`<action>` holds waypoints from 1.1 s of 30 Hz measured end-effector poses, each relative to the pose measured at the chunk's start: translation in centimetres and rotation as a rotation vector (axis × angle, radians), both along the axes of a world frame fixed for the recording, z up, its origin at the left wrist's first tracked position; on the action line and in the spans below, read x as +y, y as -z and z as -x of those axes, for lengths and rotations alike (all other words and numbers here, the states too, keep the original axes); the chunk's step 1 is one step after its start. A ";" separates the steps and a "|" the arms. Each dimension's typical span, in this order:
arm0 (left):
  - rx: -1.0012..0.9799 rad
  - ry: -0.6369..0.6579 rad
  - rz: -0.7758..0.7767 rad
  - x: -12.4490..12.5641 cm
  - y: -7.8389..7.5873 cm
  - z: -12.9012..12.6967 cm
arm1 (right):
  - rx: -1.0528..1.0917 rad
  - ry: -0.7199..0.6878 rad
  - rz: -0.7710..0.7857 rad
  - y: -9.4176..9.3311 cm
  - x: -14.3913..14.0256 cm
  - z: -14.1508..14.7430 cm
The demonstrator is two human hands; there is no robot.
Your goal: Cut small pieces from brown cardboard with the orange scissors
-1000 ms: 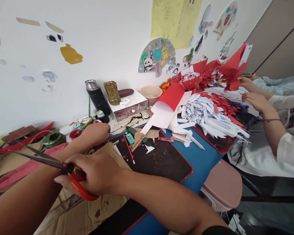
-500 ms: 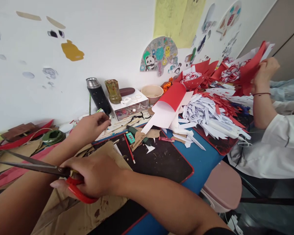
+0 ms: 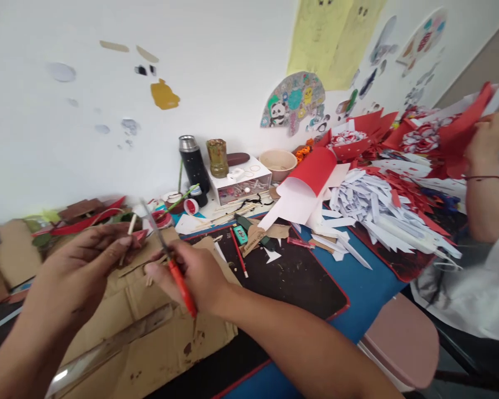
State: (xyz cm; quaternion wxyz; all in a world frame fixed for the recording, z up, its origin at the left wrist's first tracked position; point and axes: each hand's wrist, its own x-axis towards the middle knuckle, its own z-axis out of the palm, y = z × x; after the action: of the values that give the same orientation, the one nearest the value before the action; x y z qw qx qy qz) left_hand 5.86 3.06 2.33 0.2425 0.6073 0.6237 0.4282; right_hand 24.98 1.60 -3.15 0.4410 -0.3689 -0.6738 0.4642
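Observation:
My left hand (image 3: 83,266) is closed in a pinch on a short pale wooden stick (image 3: 132,224), which points upward from between thumb and fingers. Something pinkish shows by its fingertips, too small to name. Close to its right, my right hand (image 3: 199,271) grips scissors (image 3: 178,284) by the red handles. Their blurred blades point up and away, near the stick but seemingly apart from it. Under both hands lies stained brown cardboard (image 3: 149,354), with a clear strip (image 3: 120,338), perhaps a ruler, across it.
Behind stand a dark thermos (image 3: 195,166), a small drawer box (image 3: 243,185) and a beige bowl (image 3: 278,163). A red pencil (image 3: 238,252) lies on the black mat (image 3: 291,282). White paper strips (image 3: 370,205) are heaped right, where another person's hand (image 3: 490,141) holds red paper.
My view has swung left. My left hand has drawn back and now holds a wooden stick. The scissors in my right hand have turned from pointing left to pointing up and away.

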 end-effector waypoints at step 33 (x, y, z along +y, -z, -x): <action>0.109 0.204 0.029 -4.4 4.0 0.8 | 0.261 -0.100 0.345 0.7 0.5 0.6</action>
State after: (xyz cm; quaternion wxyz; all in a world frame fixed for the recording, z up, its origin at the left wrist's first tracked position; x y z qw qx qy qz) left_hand 5.04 -1.32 -1.68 0.2592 0.6866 0.5769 0.3586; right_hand 24.40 2.12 -3.87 0.4312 -0.3418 -0.5392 0.6375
